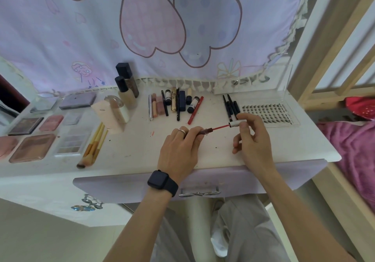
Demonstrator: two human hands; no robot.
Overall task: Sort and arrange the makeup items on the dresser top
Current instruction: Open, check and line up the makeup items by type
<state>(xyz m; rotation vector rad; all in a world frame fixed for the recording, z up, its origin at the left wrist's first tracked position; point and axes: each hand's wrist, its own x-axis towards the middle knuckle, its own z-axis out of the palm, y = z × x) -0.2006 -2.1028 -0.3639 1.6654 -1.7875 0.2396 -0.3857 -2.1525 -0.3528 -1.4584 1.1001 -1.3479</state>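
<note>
Holding an opened lip gloss over the near middle of the surface (142, 150), the person has it split between both hands. The left hand (179, 147) curls its fingers round the small dark-red tube (205, 130), and only the mouth end shows past the fingertips. The right hand (252, 140) pinches the pale cap (237, 123) between thumb and forefinger, its other fingers loosely bent. A thin red wand (220, 127) runs from the cap to the tube's mouth.

Both parts look light and rigid, and the tube is probably smooth and a little slippery. The wand is slender and coated in colour, so it would likely smear whatever it brushes; it is best handled by the cap alone. Closing it calls for lining the wand up straight with the mouth.

A row of pencils and tubes (174, 104) lies at the far side, and palettes (32, 146) lie at the left.
</note>
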